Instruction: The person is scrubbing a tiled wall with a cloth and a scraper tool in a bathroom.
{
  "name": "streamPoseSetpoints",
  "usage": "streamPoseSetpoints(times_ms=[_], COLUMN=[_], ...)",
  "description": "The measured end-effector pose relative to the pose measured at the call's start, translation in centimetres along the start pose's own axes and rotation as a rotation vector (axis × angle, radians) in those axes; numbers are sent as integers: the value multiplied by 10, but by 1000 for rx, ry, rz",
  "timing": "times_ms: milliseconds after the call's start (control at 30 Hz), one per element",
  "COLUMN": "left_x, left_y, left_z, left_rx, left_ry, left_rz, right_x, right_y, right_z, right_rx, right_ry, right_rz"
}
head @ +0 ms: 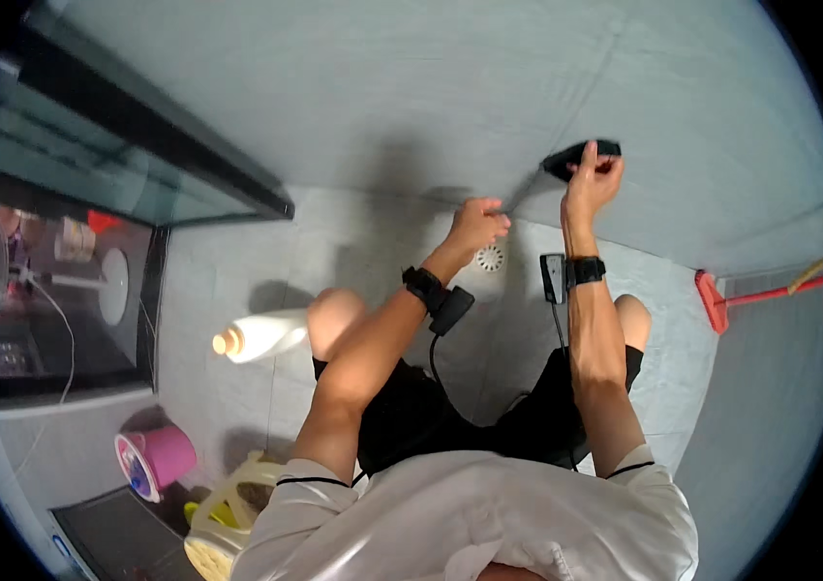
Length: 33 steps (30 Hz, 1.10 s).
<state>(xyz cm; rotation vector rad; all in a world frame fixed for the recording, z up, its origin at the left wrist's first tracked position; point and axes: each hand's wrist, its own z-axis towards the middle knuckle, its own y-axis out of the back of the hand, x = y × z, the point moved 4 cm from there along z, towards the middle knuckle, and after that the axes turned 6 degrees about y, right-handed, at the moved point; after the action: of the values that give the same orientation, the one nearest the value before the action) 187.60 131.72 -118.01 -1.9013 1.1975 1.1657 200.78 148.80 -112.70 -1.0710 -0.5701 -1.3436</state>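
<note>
My right hand (594, 185) grips a black block-like object (570, 157) at the grey wall (455, 94). Its exact kind is unclear, and part of it is hidden behind my fingers. Lower and to the left, my left hand (478, 224) hovers with loosely bent, parted fingers and nothing visible in them. Just below that hand, a round white floor drain (490, 258) is set in the grey tiled floor (382, 247). Both wrists carry black straps with small wired boxes.
A white bottle with an orange cap (259, 338) is beside my left knee. Farther left are a dark-framed glass panel (186, 196), a pink bucket (164, 454) and a cream plastic stool (226, 508). At right, a red long-handled tool (711, 301) rests near the wall.
</note>
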Motion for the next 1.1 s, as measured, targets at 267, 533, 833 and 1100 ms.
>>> streamPoseSetpoints(times_ms=[267,533,833,1100], left_x=[-40,12,20,0], left_y=[53,94,125,126], left_z=[-21,16,49,60], left_rx=[-228,-450,-184,-146], left_ry=[-68,22,-67,-8], left_rz=[-363,-1039,-1379,-1431], right_x=[154,-4,45,-1], right_y=[-188,-240,-255,-232], right_z=[-33,-167,-184,-175], right_rx=[470,1211,1400,1539], right_ry=[1162,1634,1629,1727], right_rz=[-388,-781,-827,-876])
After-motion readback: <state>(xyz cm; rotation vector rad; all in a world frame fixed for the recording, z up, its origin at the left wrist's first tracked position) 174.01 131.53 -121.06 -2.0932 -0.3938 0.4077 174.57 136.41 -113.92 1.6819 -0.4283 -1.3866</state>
